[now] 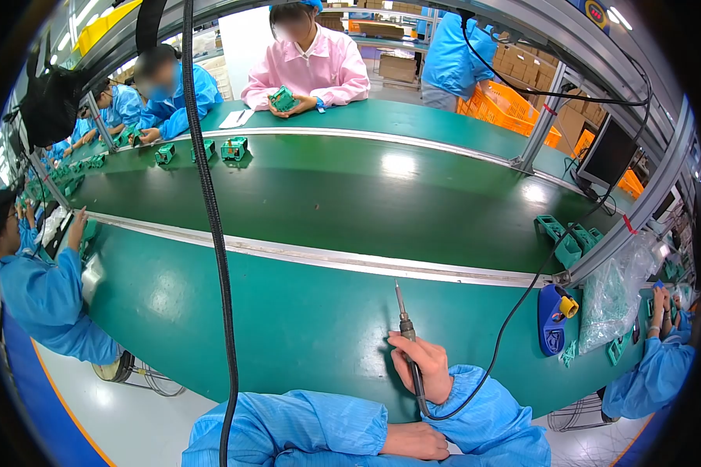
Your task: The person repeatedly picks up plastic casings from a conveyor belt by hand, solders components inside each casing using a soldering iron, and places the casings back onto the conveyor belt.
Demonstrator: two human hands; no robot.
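My right hand [424, 366] is raised over the green worktop [304, 311], its fingers closed around a soldering iron [405, 323] whose thin tip points away from me. A black cable runs from the iron's lower end up to the right. My left hand [415, 441] rests at the bottom centre by my right sleeve, its fingers partly hidden under the blue sleeve, so its grip does not show. The blue soldering stand [551, 319] with a yellow part lies to the right.
Green housings [234, 149] sit on the dark green conveyor [311, 202]; more lie at right, by a clear plastic bag [615, 288]. A black cable [214, 210] hangs in front at left. Across the belt, a person in pink [311, 70] holds a green housing. Co-workers sit on both sides.
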